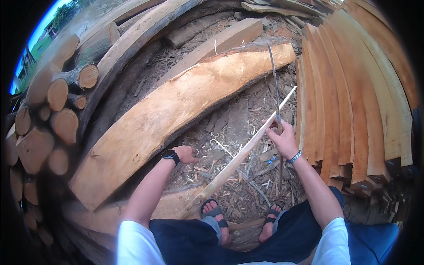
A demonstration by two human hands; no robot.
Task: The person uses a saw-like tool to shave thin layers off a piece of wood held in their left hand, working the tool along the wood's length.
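My right hand (283, 138) is closed around a long, narrow dark blade (274, 79), a machete by its shape, which stands nearly upright and reaches above and below my fist. The fingertips of that hand also lie against a thin pale wooden strip (240, 155). This strip slants from the upper right down to the left, its lower end near my left foot. My left hand (187, 155), below a dark wristwatch (170, 154), hangs over the shavings with its fingers curled in. Nothing shows in it, and it is apart from the strip.
A broad curved slab (176, 104) crosses the ground ahead. Cut logs (59, 95) are stacked at left, and curved planks (338, 88) lean in a row at right. Bark and wood shavings (221, 150) cover the ground before my sandalled feet (214, 212). Another slab (176, 198) lies nearer me.
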